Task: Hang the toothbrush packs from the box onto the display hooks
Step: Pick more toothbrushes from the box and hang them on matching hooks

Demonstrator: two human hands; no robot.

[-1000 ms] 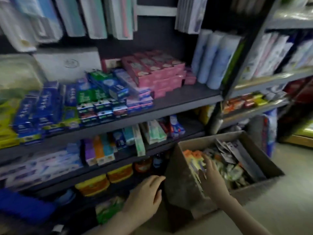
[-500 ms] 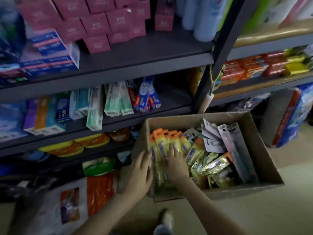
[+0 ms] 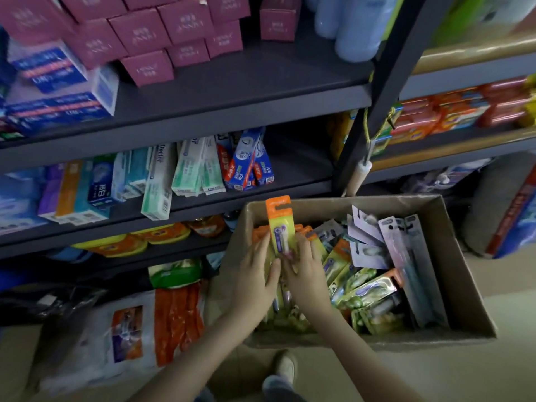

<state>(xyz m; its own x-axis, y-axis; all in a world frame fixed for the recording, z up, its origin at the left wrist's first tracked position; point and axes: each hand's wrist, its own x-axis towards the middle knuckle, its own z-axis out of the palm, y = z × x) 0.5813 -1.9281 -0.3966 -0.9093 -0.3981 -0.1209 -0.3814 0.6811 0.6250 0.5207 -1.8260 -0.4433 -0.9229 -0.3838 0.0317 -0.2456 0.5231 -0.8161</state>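
Head view: my right hand (image 3: 307, 274) pinches one orange-topped toothbrush pack (image 3: 280, 224), upright over the box (image 3: 461, 285); my left hand (image 3: 255, 274) presses flat beside it. Nothing is hung yet, I judge; many packs (image 3: 371, 291) fill the box, and no hooks show.

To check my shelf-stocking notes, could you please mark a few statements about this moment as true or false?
1. An orange-topped toothbrush pack stands upright between the left hand and the right hand. True.
2. The brown cardboard box is empty. False: many packs fill it.
3. That pack hangs on a display hook. False: it is over the box, at the hands.
4. Pink cartons sit on the upper dark shelf. True.
5. The pale grey toothbrush packs lie at the box's left end. False: they lie toward its right.
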